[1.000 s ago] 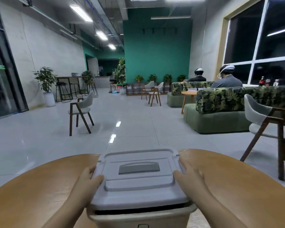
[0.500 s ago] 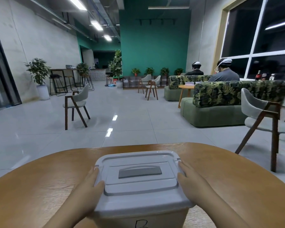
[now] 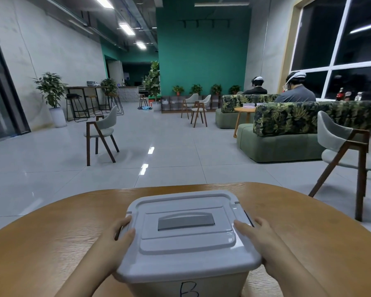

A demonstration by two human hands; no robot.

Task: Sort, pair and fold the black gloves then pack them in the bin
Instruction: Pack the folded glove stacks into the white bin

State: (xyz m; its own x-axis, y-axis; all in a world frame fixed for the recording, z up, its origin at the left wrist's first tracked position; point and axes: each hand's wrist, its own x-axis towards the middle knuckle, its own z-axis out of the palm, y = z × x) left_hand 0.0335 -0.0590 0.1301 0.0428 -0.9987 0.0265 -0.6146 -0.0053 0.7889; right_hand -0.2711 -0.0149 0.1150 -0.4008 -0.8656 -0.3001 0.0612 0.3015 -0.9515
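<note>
Through the head camera, I am gripping the pale bin [image 3: 186, 284], marked "B", sitting at 6 o'clock on the wooden table [image 3: 321, 228], my left hand [image 3: 114, 246] and right hand [image 3: 263, 243] curling around its grey lid [image 3: 186, 234] at 9 and 3 o'clock.

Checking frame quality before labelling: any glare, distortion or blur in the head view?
Head view: wide-angle bend, table edge and window frames bowed; ceiling lights blown out, with glare streaks on the floor; soft sheen on the bin lid; both hands, left and right, look sharp; handwritten B readable, cut by the bottom edge.
</note>
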